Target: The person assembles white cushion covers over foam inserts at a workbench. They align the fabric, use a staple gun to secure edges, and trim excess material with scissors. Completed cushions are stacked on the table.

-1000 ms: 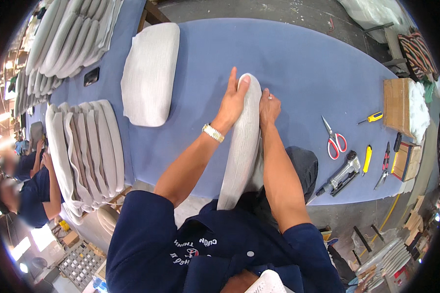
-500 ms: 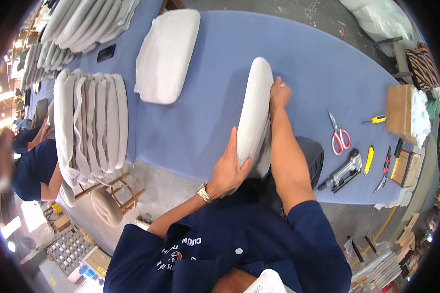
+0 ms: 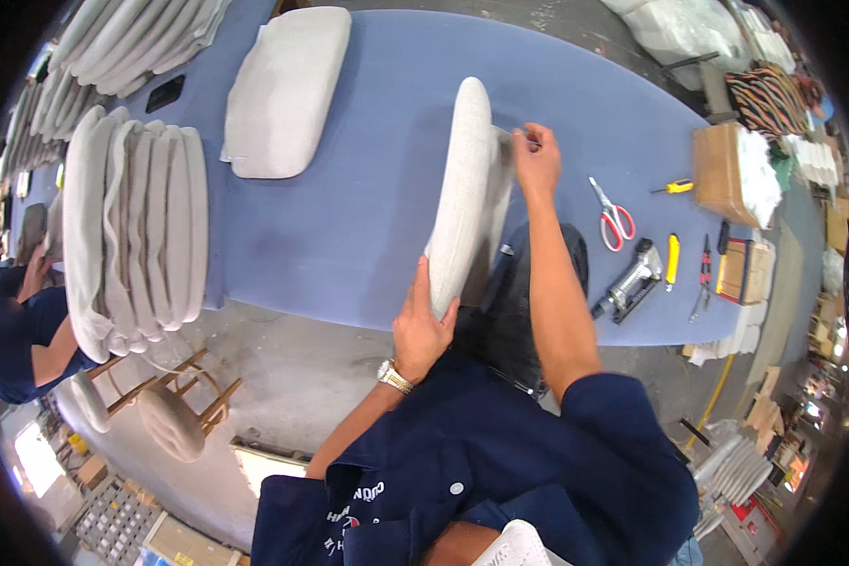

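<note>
A light grey padded seat cushion (image 3: 462,189) stands on its edge near the front of the blue-covered table (image 3: 349,236). My left hand (image 3: 423,325) grips its near lower end, thumb on one side and fingers on the other. At the cushion's far right side, my right hand (image 3: 538,160) is closed, fingertips pinching the edge of the loose grey cloth (image 3: 502,160) on its underside. Most of that underside is turned away from view. Another light grey cushion (image 3: 288,94) lies flat at the far left of the table.
Red-handled scissors (image 3: 616,224), a staple gun (image 3: 632,283), a yellow cutter (image 3: 672,262), red-handled pliers (image 3: 704,274) and a yellow screwdriver (image 3: 674,187) lie right. Beyond stands a cardboard box (image 3: 717,170). Stacked cushions (image 3: 141,226) stand left, near a co-worker (image 3: 52,330) and a stool (image 3: 172,424).
The cushion has turned a little, showing more of the cloth on its right side. My right hand has shifted from behind its edge to that cloth. The whole view has shifted.
</note>
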Action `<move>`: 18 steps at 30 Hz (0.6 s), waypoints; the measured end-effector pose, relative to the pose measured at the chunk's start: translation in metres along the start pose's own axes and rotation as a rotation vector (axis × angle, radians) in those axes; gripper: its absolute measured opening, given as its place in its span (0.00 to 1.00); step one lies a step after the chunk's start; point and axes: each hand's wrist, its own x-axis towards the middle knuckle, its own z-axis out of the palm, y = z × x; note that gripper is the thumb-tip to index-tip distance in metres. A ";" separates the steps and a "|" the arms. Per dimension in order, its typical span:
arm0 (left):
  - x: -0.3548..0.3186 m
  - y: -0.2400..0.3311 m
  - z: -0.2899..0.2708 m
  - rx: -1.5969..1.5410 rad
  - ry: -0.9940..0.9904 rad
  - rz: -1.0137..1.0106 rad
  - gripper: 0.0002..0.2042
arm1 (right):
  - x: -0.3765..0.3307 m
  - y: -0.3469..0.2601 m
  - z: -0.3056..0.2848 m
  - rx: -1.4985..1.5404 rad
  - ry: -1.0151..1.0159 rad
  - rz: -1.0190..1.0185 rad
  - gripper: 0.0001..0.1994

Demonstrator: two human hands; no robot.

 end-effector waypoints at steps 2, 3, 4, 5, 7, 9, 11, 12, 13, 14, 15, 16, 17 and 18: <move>-0.002 -0.001 0.006 -0.003 0.019 0.025 0.42 | -0.033 -0.060 -0.055 0.360 -0.004 -0.062 0.19; -0.004 0.000 0.007 -0.008 0.025 0.040 0.42 | -0.053 -0.094 -0.086 0.522 -0.027 -0.084 0.19; -0.005 -0.001 0.008 -0.009 0.034 0.056 0.43 | -0.071 -0.116 -0.112 0.698 -0.082 -0.319 0.17; -0.004 0.000 0.007 -0.012 0.030 0.084 0.43 | -0.081 -0.139 -0.137 0.860 -0.126 -0.558 0.17; -0.002 -0.006 0.006 -0.036 0.023 0.055 0.43 | -0.074 -0.195 -0.194 0.983 -0.832 -0.997 0.17; 0.005 -0.013 0.006 -0.070 0.058 0.160 0.43 | -0.101 -0.249 -0.241 0.929 -1.046 -1.150 0.16; 0.008 -0.042 -0.012 -0.225 0.100 0.085 0.39 | -0.129 -0.288 -0.251 0.887 -1.257 -1.283 0.15; 0.008 -0.057 -0.020 -0.392 0.149 0.059 0.35 | -0.140 -0.301 -0.260 0.870 -1.308 -1.333 0.15; 0.007 -0.077 -0.021 -0.411 0.192 0.029 0.33 | -0.153 -0.316 -0.263 0.815 -1.342 -1.354 0.15; 0.011 -0.085 -0.011 -0.464 0.155 0.014 0.32 | -0.172 -0.336 -0.274 0.711 -1.336 -1.323 0.14; 0.000 -0.113 -0.042 -0.451 0.268 -0.220 0.32 | -0.166 -0.328 -0.265 0.806 -1.385 -1.407 0.14; 0.000 -0.113 -0.030 -0.560 0.151 -0.420 0.32 | -0.184 -0.346 -0.273 0.688 -1.365 -1.342 0.13; -0.010 -0.136 -0.033 -0.650 0.190 -0.554 0.33 | -0.188 -0.350 -0.270 0.682 -1.374 -1.347 0.13; -0.022 -0.157 -0.030 -0.739 0.229 -0.690 0.35 | -0.191 -0.351 -0.269 0.683 -1.381 -1.347 0.13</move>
